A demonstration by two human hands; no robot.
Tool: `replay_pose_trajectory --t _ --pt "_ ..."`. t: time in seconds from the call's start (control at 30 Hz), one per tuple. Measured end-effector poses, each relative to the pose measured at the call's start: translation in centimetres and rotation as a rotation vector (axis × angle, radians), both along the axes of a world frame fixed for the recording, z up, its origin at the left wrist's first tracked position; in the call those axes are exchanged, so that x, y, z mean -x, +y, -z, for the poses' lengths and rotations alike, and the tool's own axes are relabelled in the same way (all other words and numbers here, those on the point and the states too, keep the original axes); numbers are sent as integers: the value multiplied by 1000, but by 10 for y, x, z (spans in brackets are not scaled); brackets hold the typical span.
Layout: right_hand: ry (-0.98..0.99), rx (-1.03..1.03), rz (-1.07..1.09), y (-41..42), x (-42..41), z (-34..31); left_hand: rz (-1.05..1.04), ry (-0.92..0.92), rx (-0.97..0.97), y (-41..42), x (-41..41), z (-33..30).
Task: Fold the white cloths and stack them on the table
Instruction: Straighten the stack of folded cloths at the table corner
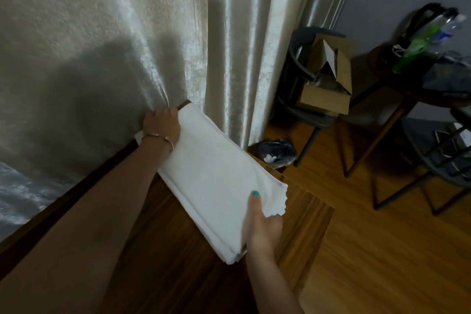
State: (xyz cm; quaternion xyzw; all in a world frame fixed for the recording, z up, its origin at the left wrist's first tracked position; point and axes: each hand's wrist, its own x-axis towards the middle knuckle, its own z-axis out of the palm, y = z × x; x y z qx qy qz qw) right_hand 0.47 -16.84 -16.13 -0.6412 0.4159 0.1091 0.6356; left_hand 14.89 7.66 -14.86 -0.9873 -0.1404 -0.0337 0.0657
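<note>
Holding a folded stack of white cloths at both ends: left hand curls over the far end at the table's back corner by the curtain, right hand pinches the near end, thumb on top. Stack lies along the table's right edge. The two-end grip probably keeps the layers squared while it's positioned.

Folded cloths lie along the table's far right edge — left hand at their far end, right hand at the near end. Curtain hangs behind the table. Right of it, a chair carries a cardboard box — a bin stands on the floor between.
</note>
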Motion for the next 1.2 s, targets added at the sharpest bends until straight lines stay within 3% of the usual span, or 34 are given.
replay_pose_trajectory --t 0.07,0.13,0.17,0.23,0.33,0.77,0.9,0.97,1.07,1.2 --pt "-72 444 -138 -3 3 -3 89 -145 -115 -17 3 -7" --pt "-354 869 -284 -9 4 -5 100 -221 -13 -38 13 -13" --pt "-457 1016 -409 -11 1 -7 60 -183 98 -48 20 -15" --pt "-466 1098 -748 -13 -6 -8 -63 15 296 -63 37 -8" --pt "-254 973 -1018 -11 -12 2 -186 242 390 -70 53 10" --pt "-163 980 -1073 -12 -16 -11 -153 272 420 -64 50 7" --pt "-125 723 -985 -31 -49 -33 -244 168 427 -61 66 -4" --pt "-88 534 -979 -37 -68 -42 -475 12 547 -68 77 -10" --pt "-82 272 -992 -46 -86 -45 -909 -182 973 -76 87 -18" --pt "-20 22 -1040 -63 -96 -23 -1153 -358 1502 -57 85 15"
